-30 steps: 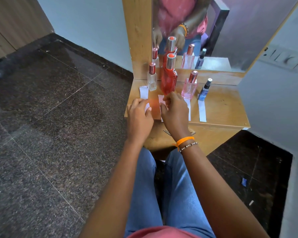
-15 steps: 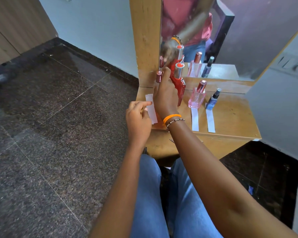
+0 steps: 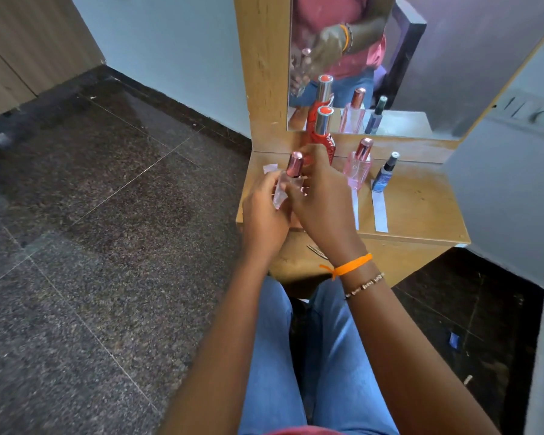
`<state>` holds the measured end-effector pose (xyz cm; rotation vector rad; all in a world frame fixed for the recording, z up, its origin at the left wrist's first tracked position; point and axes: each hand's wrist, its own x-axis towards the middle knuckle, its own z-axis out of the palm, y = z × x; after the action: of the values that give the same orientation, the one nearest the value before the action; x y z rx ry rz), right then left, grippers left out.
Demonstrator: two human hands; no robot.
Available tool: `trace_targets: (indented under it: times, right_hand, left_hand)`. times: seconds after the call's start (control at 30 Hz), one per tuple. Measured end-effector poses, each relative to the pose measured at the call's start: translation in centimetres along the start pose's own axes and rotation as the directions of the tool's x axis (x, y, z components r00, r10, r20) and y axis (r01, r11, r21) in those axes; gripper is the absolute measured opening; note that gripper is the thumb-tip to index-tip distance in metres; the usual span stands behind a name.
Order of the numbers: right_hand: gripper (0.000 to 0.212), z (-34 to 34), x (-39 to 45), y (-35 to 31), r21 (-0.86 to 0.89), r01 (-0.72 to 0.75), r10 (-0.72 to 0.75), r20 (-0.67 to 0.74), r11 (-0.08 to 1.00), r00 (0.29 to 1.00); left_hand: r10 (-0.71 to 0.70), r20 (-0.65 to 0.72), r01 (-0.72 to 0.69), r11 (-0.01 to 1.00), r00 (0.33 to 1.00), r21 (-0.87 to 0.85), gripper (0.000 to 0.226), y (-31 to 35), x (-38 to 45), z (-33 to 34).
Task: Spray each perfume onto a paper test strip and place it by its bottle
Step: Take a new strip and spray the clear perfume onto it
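Note:
A small clear bottle (image 3: 290, 180) with a rose metal cap is lifted off the wooden shelf (image 3: 421, 211) and tilted. Both hands grip it: my left hand (image 3: 263, 215) wraps its lower body, and the fingers of my right hand (image 3: 322, 199) press its right side below the cap. The end of a white paper strip (image 3: 270, 168) shows just beyond my left fingers; whether it is held I cannot tell. A tall red bottle (image 3: 323, 133) stands behind my right hand. A pink bottle (image 3: 357, 171) and a small blue bottle (image 3: 385, 178) each stand with a strip (image 3: 355, 211) (image 3: 379, 213) in front.
A mirror (image 3: 421, 58) in a wooden frame rises behind the shelf and reflects the bottles and hands. A grey wall with a switch plate (image 3: 529, 113) closes the right side. My knees in blue jeans (image 3: 327, 356) are under the shelf, over dark stone floor (image 3: 91, 246).
My right hand reached to the small clear bottle at the shelf's left, lifted it and brought it toward me. My left hand came up and closed around its body.

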<state>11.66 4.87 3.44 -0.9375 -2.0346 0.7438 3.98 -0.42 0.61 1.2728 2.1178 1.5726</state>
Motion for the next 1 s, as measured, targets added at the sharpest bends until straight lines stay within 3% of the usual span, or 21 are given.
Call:
trace_targets:
  times: [0.13, 0.27, 0.33, 0.6, 0.83, 0.93, 1.0]
  right_hand:
    - [0.021, -2.2, -0.1, 1.0, -0.038, -0.104, 0.104, 0.001, 0.994, 0.995]
    - [0.004, -3.8, 0.5, 1.9, 0.205, -0.211, 0.205, 0.052, 0.956, 0.977]
    - [0.011, -4.4, 0.9, 2.6, 0.305, -0.243, 0.249, 0.020, 0.921, 0.968]
    - [0.007, -2.1, 0.1, 7.1, -0.101, -0.210, 0.215, 0.040, 0.973, 0.976]
    - [0.029, -1.5, -0.3, 6.9, -0.292, -0.117, 0.132, 0.031, 0.949, 0.991]
    - [0.038, -2.6, -1.0, 5.8, -0.142, -0.031, 0.027, -0.034, 0.989, 0.999]
    - [0.041, -3.3, -1.5, 5.1, 0.080, -0.028, 0.021, 0.086, 0.996, 0.996]
  left_hand:
    - [-0.061, 0.111, 0.064, 0.997, 0.992, -0.030, 0.019, 0.7, -1.1, 1.0]
    - [-0.113, 0.158, 0.119, 0.992, 0.981, -0.034, 0.024, 1.2, -1.6, 1.7]
    - [-0.136, 0.142, 0.140, 0.990, 0.980, -0.018, 0.021, 1.1, -1.7, 1.7]
    - [-0.176, 0.042, 0.177, 0.984, 0.984, -0.023, 0.024, 0.4, -1.1, 1.6]
    - [-0.201, 0.042, 0.203, 0.978, 0.979, -0.051, 0.034, 0.2, -0.7, 1.1]
    - [-0.189, 0.091, 0.196, 0.978, 0.978, -0.066, 0.031, 0.4, -0.4, 1.2]
    - [-0.166, 0.146, 0.181, 0.979, 0.975, -0.092, 0.026, 0.8, 0.1, 1.3]
